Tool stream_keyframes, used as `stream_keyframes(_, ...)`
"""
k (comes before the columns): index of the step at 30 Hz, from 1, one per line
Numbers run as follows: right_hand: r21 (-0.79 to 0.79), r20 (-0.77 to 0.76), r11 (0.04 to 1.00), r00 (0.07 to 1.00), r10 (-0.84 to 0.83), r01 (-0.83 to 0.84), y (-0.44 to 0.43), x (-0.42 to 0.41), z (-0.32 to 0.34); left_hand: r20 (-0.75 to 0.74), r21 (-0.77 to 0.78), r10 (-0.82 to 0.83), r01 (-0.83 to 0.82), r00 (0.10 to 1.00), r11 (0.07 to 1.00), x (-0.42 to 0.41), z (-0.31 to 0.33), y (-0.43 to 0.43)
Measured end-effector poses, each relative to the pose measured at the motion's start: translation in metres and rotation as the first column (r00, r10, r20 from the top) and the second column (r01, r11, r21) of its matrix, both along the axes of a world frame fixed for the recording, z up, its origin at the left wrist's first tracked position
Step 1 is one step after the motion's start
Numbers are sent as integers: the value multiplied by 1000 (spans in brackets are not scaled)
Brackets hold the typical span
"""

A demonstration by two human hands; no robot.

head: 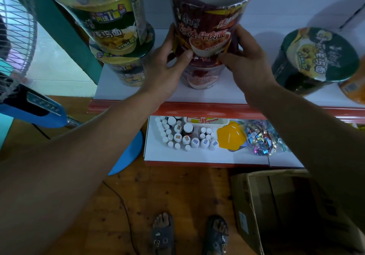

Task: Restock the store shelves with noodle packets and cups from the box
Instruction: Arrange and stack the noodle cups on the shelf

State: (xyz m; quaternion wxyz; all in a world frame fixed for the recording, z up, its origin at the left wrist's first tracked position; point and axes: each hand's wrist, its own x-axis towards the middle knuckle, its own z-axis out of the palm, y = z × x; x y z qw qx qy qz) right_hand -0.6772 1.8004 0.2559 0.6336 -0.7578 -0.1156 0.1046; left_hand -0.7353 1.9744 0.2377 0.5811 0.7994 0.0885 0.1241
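Wooden floor fills the near part of the view. Upper shelf, white top with a red front edge, runs across the far side. Blue standing fan at left, its round base on the floor beside the shelving. Open cardboard box on the floor at near right, inside too dark to tell contents. Lower shelf sits under the upper one, white, red edge. Red noodle cup is at centre of the upper shelf, upright, stacked on a second red cup that stands on the shelf. Left hand grips the top cup's left side low down, fingers curled round it, thumb across the front. Right hand grips the right side the same way, thumb on the front near the base. Left of this stack, a green-yellow cup is stacked on another of the same kind, top one tilted. Right of the hands, well apart, a dark green cup is tipped so its lid faces the camera. Orange cup at the far right edge, cut off. On the lower shelf: candy bag at right, yellow packet just left of it, cluster of white-capped bottles further left. Two sandalled feet at near centre. Thin dark cable lies on the floor left of the feet.
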Motion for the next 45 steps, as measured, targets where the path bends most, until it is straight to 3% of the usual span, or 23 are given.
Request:
stream_keyframes(16,25,-11,998,998,-61,61,5,-8,-1,-33,-64,27,-29,999,997,-2,-5,-3)
stream_keyframes(22,0,-63,996,994,-87,87,3,-5,0,-80,-18,8,-10,997,1000,-11,3,-5)
stream_keyframes(28,-146,-28,953,962,-273,266,-25,-13,23,-124,-168,366,-383,922,908,-44,22,-30)
stream_keyframes(30,-215,30,921,945,-327,325,-37,-15,38,-162,-194,325,-353,932,915,-58,30,-43)
stream_keyframes(34,-357,100,836,907,-410,417,-72,-19,64,-297,-187,65,-124,953,975,-64,42,-78)
stream_keyframes(39,-410,168,729,831,-531,549,-129,-15,70,-472,-226,-188,88,861,970,-39,50,-135)
stream_keyframes(43,-440,116,718,827,-550,539,-165,2,51,-472,-106,-158,123,867,987,-4,47,-186)
stream_keyframes(45,-430,21,767,855,-519,476,-175,9,38,-436,-128,-96,44,895,991,12,45,-205)
